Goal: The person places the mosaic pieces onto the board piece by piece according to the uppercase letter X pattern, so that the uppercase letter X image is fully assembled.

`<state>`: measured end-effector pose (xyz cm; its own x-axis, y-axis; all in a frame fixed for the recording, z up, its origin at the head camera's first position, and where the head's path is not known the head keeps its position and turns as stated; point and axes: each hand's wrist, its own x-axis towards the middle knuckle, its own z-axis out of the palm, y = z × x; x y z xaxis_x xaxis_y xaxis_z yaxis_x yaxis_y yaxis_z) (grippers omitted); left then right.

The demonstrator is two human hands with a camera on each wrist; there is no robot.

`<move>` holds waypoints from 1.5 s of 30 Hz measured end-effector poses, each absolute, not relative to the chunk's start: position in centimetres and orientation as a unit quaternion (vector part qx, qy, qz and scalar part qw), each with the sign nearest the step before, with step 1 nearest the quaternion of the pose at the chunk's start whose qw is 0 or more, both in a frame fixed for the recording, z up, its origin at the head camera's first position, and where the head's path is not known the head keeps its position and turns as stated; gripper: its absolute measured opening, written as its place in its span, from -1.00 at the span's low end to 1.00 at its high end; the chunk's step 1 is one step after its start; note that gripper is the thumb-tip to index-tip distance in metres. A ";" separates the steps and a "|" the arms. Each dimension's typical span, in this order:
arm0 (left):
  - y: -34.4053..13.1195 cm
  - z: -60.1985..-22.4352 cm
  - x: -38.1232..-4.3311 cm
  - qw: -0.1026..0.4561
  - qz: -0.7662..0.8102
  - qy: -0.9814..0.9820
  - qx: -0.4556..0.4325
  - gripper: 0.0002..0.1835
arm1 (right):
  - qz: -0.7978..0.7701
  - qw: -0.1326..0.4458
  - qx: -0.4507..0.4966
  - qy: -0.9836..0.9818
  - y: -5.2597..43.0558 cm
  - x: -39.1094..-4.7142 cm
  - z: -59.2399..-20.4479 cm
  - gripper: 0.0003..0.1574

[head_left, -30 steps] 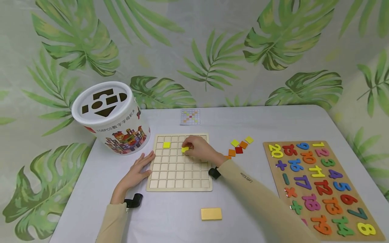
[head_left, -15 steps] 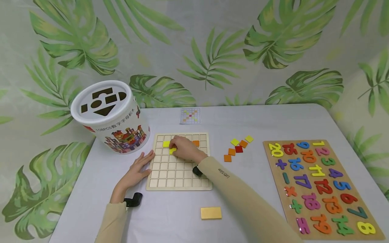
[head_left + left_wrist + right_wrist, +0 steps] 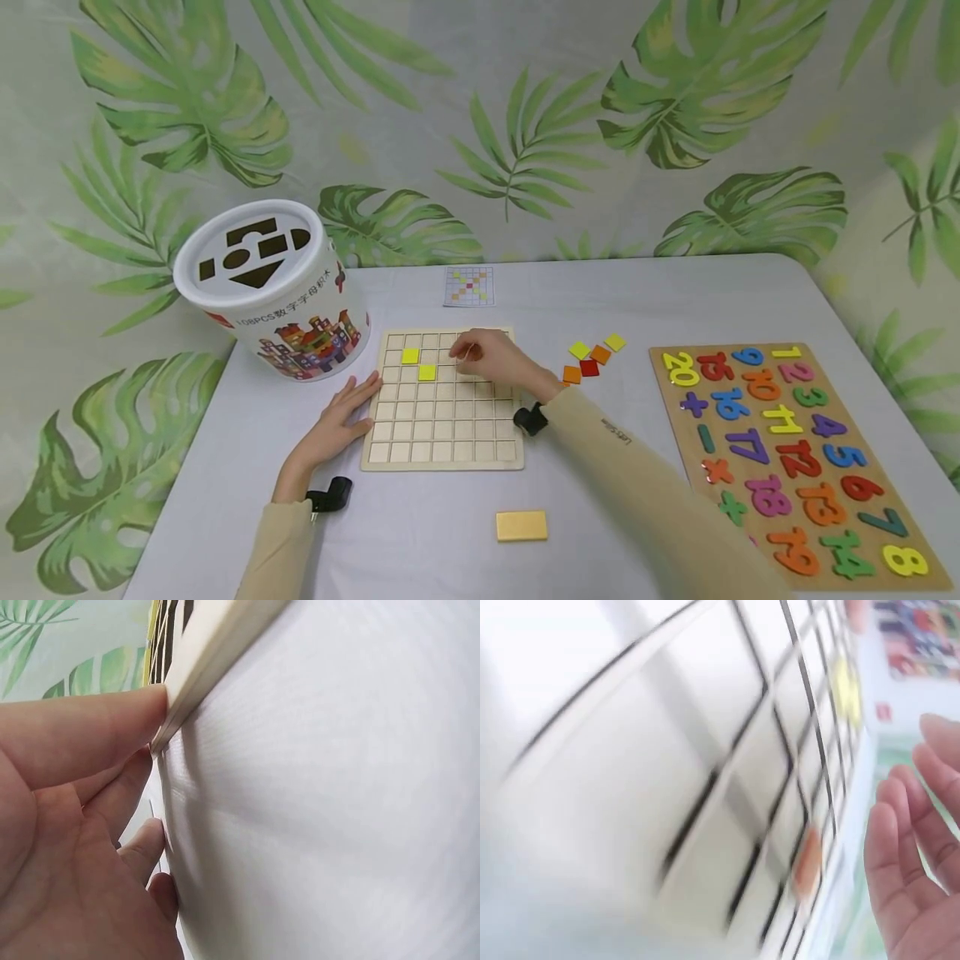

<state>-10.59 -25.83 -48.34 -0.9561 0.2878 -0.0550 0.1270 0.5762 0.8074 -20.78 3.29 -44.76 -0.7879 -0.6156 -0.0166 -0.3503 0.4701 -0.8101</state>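
A wooden grid board point(image 3: 442, 462) lies in the middle of the table. Two yellow tiles, an upper tile point(image 3: 410, 356) and a lower tile point(image 3: 427, 372), sit diagonally in its upper left cells. My left hand point(image 3: 341, 425) rests beside the board with fingers extended; its thumb and fingertips touch the board's left edge in the left wrist view. Over the upper right cells is my right hand point(image 3: 491, 362), fingers loosely bent with nothing between them. The right wrist view shows an orange tile point(image 3: 808, 864) on the grid, hidden under that hand in the head view.
Loose yellow, orange and red tiles, one a red tile point(image 3: 589, 368), lie right of the board. A pattern card point(image 3: 469, 287) lies behind it, a white bucket point(image 3: 300, 333) stands back left. A number board point(image 3: 795, 467) fills the right; a yellow block point(image 3: 522, 526) lies in front.
My right hand carried a yellow tile leftward, left it in a cell diagonally below the first one, and has drawn back to the right without it. The left hand stayed in place.
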 end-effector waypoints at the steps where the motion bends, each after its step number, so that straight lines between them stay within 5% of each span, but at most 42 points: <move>1: -25.8 -48.4 -10.6 0.090 0.443 0.884 0.118 -0.35 | -0.437 0.152 -0.280 0.841 4.6 -20.7 -44.6 -0.74; 9: -25.7 -48.1 -10.4 0.090 0.444 0.884 0.115 -0.35 | -0.424 0.117 -0.254 0.861 13.9 -19.1 -44.9 -0.74; 16: -25.7 -48.1 -10.5 0.094 0.443 0.885 0.113 -0.35 | -0.363 0.113 -0.255 0.889 17.2 -17.6 -46.6 -0.69; 29: -25.7 -48.3 -10.4 0.091 0.447 0.882 0.121 -0.35 | -0.290 0.084 -0.274 0.913 16.2 -17.3 -47.0 -0.69; 45: -25.6 -48.3 -10.5 0.099 0.437 0.888 0.105 -0.34 | -0.375 0.089 -0.286 0.877 10.2 -18.5 -45.9 -0.70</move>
